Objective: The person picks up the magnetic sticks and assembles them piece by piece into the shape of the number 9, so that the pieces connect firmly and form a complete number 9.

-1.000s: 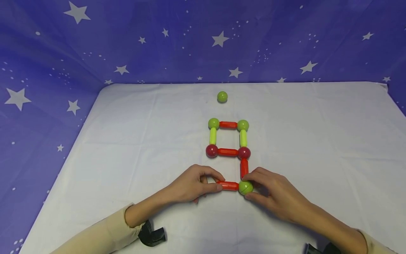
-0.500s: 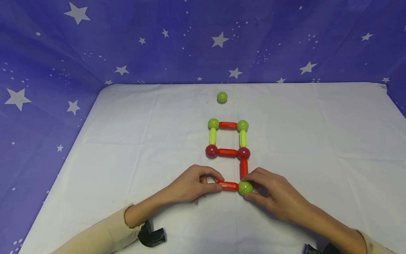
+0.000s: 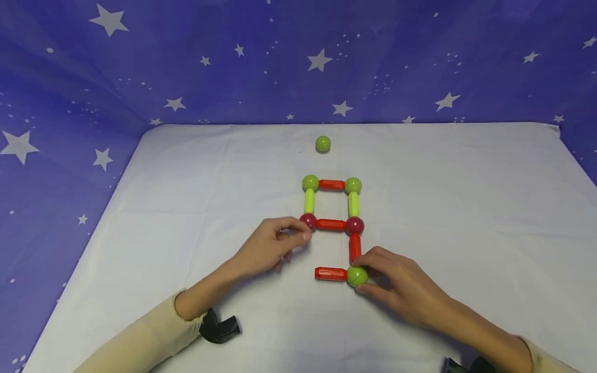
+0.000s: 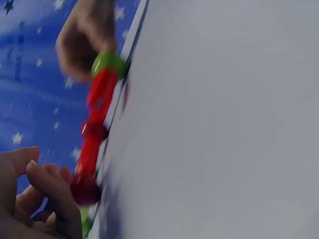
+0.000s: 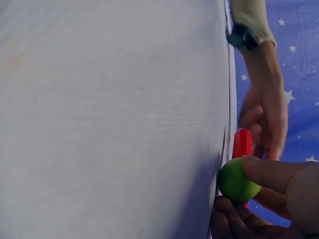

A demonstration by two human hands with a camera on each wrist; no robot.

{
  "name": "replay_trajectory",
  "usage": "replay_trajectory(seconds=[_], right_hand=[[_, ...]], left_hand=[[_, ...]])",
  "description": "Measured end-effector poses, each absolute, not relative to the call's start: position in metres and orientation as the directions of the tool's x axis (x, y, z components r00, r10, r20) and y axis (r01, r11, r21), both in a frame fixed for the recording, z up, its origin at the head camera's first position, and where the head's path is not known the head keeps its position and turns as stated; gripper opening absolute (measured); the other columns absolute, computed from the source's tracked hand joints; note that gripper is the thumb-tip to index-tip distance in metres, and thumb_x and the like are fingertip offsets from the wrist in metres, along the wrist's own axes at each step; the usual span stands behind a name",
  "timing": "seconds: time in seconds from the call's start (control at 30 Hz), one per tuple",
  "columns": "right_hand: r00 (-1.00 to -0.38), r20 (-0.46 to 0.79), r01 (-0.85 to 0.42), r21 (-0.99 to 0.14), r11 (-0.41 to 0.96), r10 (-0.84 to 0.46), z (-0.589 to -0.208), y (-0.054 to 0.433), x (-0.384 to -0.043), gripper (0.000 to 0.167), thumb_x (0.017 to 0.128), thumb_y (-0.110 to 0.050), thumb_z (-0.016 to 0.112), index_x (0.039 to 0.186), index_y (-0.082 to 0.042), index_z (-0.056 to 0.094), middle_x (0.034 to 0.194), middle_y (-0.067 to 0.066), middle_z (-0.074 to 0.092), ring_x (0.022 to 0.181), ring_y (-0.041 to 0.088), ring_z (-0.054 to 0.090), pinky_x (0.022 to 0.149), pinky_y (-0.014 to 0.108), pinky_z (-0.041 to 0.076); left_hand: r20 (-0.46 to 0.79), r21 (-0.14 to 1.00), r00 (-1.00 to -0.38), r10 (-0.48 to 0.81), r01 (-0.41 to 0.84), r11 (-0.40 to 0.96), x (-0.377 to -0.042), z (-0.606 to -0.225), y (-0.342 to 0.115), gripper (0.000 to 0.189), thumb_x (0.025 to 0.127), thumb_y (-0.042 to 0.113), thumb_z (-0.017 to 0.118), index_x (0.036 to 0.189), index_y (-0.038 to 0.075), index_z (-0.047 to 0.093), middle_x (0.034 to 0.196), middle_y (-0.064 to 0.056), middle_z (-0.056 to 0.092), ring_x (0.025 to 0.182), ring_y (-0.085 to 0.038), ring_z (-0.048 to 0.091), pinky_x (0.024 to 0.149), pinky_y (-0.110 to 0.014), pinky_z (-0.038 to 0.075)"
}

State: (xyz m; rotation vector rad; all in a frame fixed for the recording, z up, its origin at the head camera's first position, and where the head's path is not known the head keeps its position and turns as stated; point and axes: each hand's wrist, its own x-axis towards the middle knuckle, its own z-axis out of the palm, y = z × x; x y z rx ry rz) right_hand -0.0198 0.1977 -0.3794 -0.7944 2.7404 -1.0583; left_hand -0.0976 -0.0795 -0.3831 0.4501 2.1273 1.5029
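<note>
Magnetic rods and balls form a flat frame on the white cloth. My right hand (image 3: 403,290) pinches the green ball (image 3: 357,276) at the near right corner between thumb and fingers. A red rod (image 3: 330,274) points left from that ball, its left end free; another red rod (image 3: 355,247) runs up to a dark red ball (image 3: 355,225). My left hand (image 3: 270,246) is beside the left dark red ball (image 3: 308,221), its fingertips partly overlapping it in the head view. The left wrist view shows this hand's fingers (image 4: 52,186) bent loosely, apparently holding nothing; contact is unclear.
Beyond my hands, red rods and yellow-green rods (image 3: 353,204) close a square with two green balls (image 3: 310,183) at its far corners. A loose green ball (image 3: 323,144) lies farther back. A blue star-patterned curtain (image 3: 261,83) stands behind the table.
My left hand has let go of the near red rod's left end and moved up to the left dark red ball. My right hand keeps its pinch on the green ball.
</note>
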Motion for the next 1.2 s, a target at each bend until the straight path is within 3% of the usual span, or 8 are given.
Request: replay_trajectory(seconds=[0.13,0.27,0.53,0.87,1.2], right_hand=[[-0.862,0.062,-0.416,-0.653,0.633,-0.503,-0.379,0.197,-0.020,0.036,0.080,-0.014,0.083,0.111,-0.021,0.067,0.102,-0.017,0.060,0.088,0.004,0.056,0.080,0.030,0.052],[-0.868,0.043,-0.402,-0.648,0.647,-0.495,-0.380,0.199,-0.020,0.036,0.079,-0.015,0.083,0.111,-0.020,0.068,0.101,-0.018,0.060,0.087,0.004,0.056,0.079,0.030,0.052],[-0.868,0.031,-0.389,-0.662,0.641,-0.495,-0.383,0.200,-0.021,0.036,0.080,-0.015,0.083,0.112,-0.021,0.067,0.101,-0.018,0.059,0.087,0.004,0.056,0.079,0.030,0.052],[-0.873,0.030,-0.385,-0.655,0.650,-0.487,-0.382,0.200,-0.022,0.036,0.080,-0.017,0.083,0.111,-0.022,0.067,0.101,-0.019,0.059,0.087,0.003,0.057,0.080,0.030,0.052],[-0.864,0.056,-0.409,-0.658,0.632,-0.501,-0.382,0.199,-0.022,0.036,0.079,-0.016,0.084,0.111,-0.021,0.067,0.100,-0.019,0.059,0.086,0.003,0.057,0.078,0.028,0.052]], left_hand=[[-0.148,0.952,-0.893,0.425,-0.012,0.307,-0.127,-0.378,-0.081,0.025,0.097,0.026,0.064,0.114,0.009,0.069,0.078,-0.017,0.061,0.045,-0.015,0.044,0.040,-0.026,0.037],[-0.078,0.957,-0.938,0.339,0.025,0.290,-0.161,-0.377,-0.076,0.026,0.096,0.024,0.065,0.115,0.006,0.068,0.097,-0.012,0.063,0.051,-0.016,0.047,0.041,-0.026,0.037],[0.010,0.953,-0.979,0.203,0.070,0.293,-0.235,-0.372,-0.047,0.035,0.094,0.024,0.069,0.123,0.006,0.064,0.101,-0.005,0.061,0.065,-0.030,0.053,0.045,-0.026,0.042],[-0.020,0.977,-0.955,0.297,0.045,0.208,-0.285,-0.384,-0.027,0.056,0.090,0.023,0.073,0.142,0.013,0.053,0.137,-0.012,0.052,0.079,-0.026,0.056,0.053,-0.026,0.045],[-0.047,0.921,-0.910,0.412,0.121,0.370,-0.292,-0.397,-0.025,0.061,0.090,0.029,0.073,0.145,0.017,0.049,0.129,-0.006,0.056,0.067,-0.019,0.055,0.050,-0.028,0.045]])
